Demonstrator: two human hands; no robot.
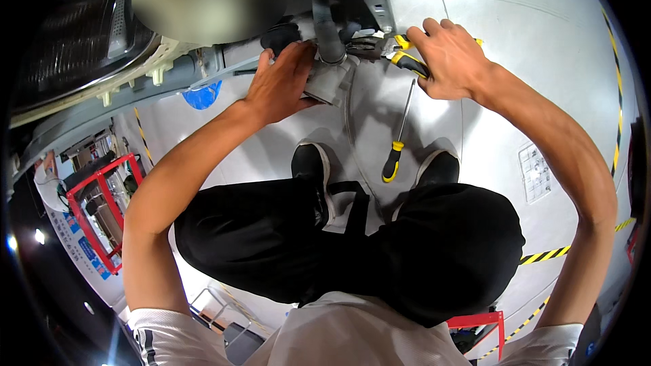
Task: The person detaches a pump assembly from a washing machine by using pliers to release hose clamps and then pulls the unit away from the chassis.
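1. The right hand [451, 59] is wrapped around the yellow-and-black handles of the pliers [411, 64]; the two handles stand apart.
2. From that grip the pliers reach leftward, their long axis roughly across the view, with the nose just beside the lower end of the dark hose [327, 24]. Whether the nose touches or bites anything there, I cannot tell.
3. The hose lies left of the right-hand grip, beyond the nose; its long axis runs away from the person, roughly square to the pliers.
4. The left hand [281, 80] grasps the grey part [331, 83] by its left side, thumb at the near edge, some fingertips hidden. It is nearer the hose than the right hand, which spans the gap with the pliers.
5. The grey part sits below the hose end, between the two hands.
6. A screwdriver [392, 164] lies on the floor [434, 118], personward of the right-hand grip, its shaft pointing toward that hand.
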